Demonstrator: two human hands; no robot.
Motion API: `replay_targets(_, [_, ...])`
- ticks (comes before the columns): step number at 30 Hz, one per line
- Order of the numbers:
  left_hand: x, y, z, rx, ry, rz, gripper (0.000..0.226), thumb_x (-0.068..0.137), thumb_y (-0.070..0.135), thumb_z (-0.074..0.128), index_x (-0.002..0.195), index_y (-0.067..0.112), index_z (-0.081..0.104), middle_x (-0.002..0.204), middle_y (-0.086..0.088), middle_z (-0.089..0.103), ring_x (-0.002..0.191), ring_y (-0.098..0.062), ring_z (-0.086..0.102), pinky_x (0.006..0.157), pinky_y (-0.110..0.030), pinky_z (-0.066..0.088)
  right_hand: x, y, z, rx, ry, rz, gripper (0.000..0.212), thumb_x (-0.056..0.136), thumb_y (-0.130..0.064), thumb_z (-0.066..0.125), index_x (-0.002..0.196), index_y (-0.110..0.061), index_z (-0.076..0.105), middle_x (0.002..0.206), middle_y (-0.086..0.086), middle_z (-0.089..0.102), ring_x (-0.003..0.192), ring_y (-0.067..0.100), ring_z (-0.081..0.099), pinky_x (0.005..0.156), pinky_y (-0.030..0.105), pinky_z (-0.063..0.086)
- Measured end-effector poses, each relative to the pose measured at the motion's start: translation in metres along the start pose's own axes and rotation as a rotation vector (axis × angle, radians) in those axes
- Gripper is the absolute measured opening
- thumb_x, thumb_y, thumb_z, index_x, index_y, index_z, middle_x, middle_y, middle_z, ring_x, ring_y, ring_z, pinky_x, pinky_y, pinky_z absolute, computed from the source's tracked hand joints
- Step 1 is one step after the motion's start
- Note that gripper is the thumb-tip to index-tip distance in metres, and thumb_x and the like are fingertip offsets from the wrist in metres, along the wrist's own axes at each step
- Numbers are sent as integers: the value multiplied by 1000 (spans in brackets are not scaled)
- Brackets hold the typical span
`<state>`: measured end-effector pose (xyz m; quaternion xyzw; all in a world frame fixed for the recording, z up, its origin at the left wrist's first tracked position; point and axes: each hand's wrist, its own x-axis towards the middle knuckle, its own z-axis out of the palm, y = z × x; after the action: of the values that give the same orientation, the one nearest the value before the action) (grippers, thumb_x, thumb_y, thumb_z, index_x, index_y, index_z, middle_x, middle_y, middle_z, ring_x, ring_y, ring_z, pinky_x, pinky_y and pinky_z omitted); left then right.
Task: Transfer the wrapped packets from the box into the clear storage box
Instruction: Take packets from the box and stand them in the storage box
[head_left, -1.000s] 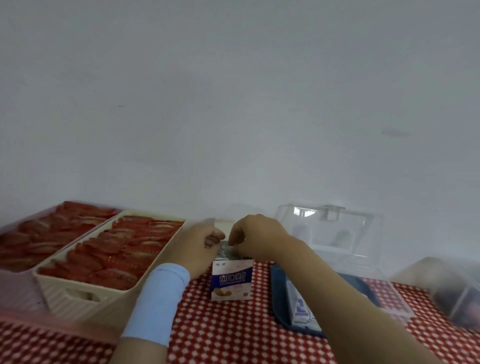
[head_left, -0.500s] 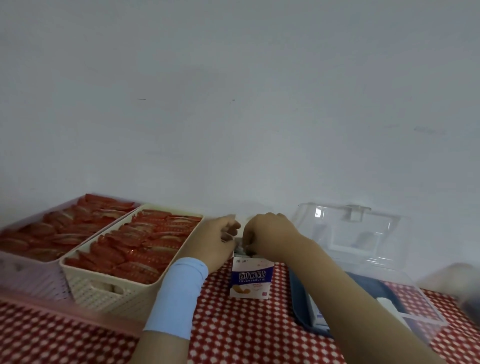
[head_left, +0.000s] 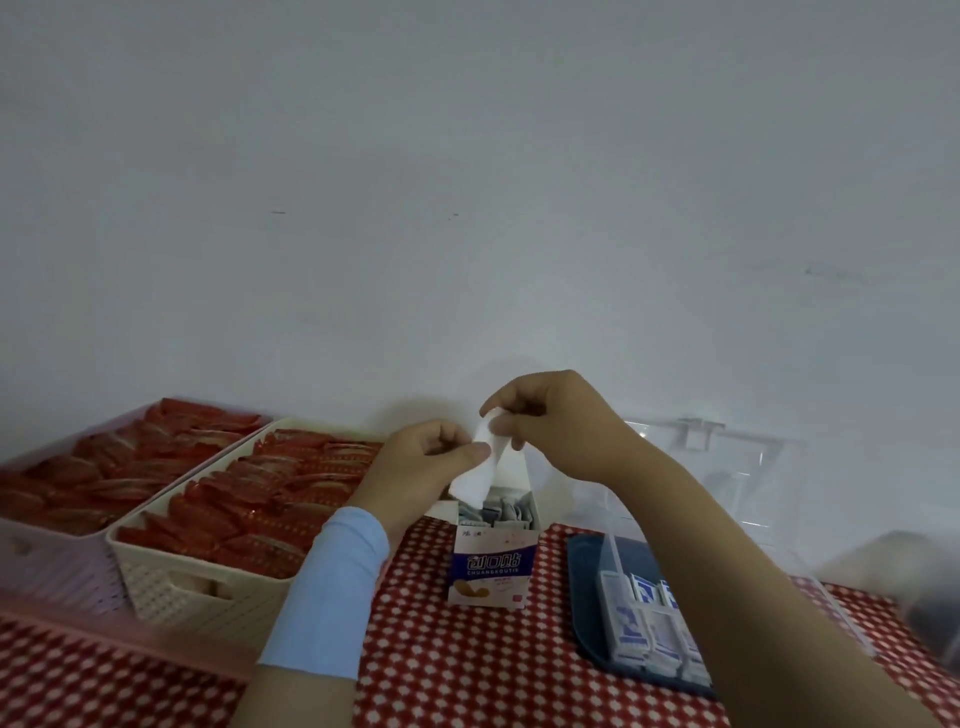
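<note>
A small white-and-blue carton box (head_left: 492, 569) stands open on the checked cloth, with several wrapped packets (head_left: 498, 510) upright inside. Above it, a white wrapped packet strip (head_left: 480, 470) is held between both hands: my left hand (head_left: 421, 467) pinches its middle with thumb and fingers, my right hand (head_left: 550, 421) pinches its top end. The strip's lower end hangs at the box mouth. To the right is the clear storage box (head_left: 748, 488) with a dark blue base and raised lid; several blue-and-white packets (head_left: 647, 631) stand in it.
Two baskets, one cream (head_left: 171, 587) and one pink (head_left: 47, 566), are packed with red wrapped items on the left. A red-and-white checked cloth (head_left: 467, 670) covers the table. A blurred clear container (head_left: 909, 587) sits at the far right. A white wall lies just behind.
Both hands were at the box top; now they have risen, drawing a white packet strip up out of the open box. The camera view has shifted slightly.
</note>
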<state>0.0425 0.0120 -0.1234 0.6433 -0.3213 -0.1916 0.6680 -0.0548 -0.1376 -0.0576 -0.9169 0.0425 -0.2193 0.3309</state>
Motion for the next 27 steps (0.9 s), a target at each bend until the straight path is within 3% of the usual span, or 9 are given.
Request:
replay_targets(3, [-9, 9, -4, -346, -182, -166, 23, 94, 15, 61, 111, 0, 66, 106, -21, 73, 94, -37, 72, 81, -45, 60, 0, -3, 6, 151, -8, -12, 16, 91, 0, 67, 103, -5, 75, 63, -16, 68, 58, -1, 60, 57, 10, 44])
replay_targets(6, [-12, 8, -7, -471, -268, -160, 36, 84, 14, 63, 115, -4, 64, 106, -22, 73, 90, -36, 72, 76, -41, 62, 1, -6, 16, 210, -30, -12, 20, 91, 0, 66, 109, -5, 74, 70, -15, 70, 61, -4, 61, 58, 9, 45])
replay_targets(8, [-12, 8, -9, -464, -233, -127, 44, 78, 16, 66, 115, -7, 63, 97, -16, 74, 81, -28, 72, 71, -37, 61, 4, -4, 22, 216, 15, 19, 24, 91, -9, 70, 115, -13, 73, 87, -10, 72, 65, -4, 64, 60, 9, 46])
replay_targets(10, [-11, 5, -14, -430, -153, -121, 47, 76, 16, 69, 114, -10, 62, 93, -14, 74, 78, -25, 73, 67, -35, 60, 8, 4, 27, 62, 64, 69, 18, 92, -19, 69, 110, -19, 73, 93, -7, 72, 68, 4, 67, 61, 13, 49])
replay_targets(13, [-8, 2, -19, -380, -28, -119, 32, 87, 10, 68, 109, -12, 62, 93, -16, 74, 83, -28, 75, 62, -30, 59, 11, 17, 37, -334, -76, 197, 11, 89, -29, 71, 93, -21, 78, 85, -8, 72, 75, 10, 68, 73, 26, 58])
replay_targets(16, [-5, -3, -18, -325, 19, -118, 16, 87, 12, 72, 89, -1, 63, 86, -15, 72, 89, -32, 75, 65, -31, 59, 11, 21, 53, -482, -208, 281, 19, 86, -39, 71, 88, -21, 78, 81, -5, 73, 75, 14, 69, 72, 33, 61])
replay_targets(18, [-3, -5, -15, -282, 64, -113, 19, 86, 11, 74, 78, 4, 59, 81, -14, 69, 87, -33, 75, 68, -34, 59, 11, 22, 60, -544, -236, 283, 21, 88, -40, 69, 93, -22, 78, 85, -3, 73, 78, 16, 69, 74, 34, 60])
replay_targets(27, [-2, -2, -14, -207, 173, -68, 17, 87, 8, 74, 84, 1, 59, 64, -6, 69, 83, -33, 76, 59, -25, 57, 9, 18, 69, -741, -190, 199, 21, 92, -29, 57, 97, -29, 77, 90, -5, 71, 80, 16, 66, 67, 29, 55])
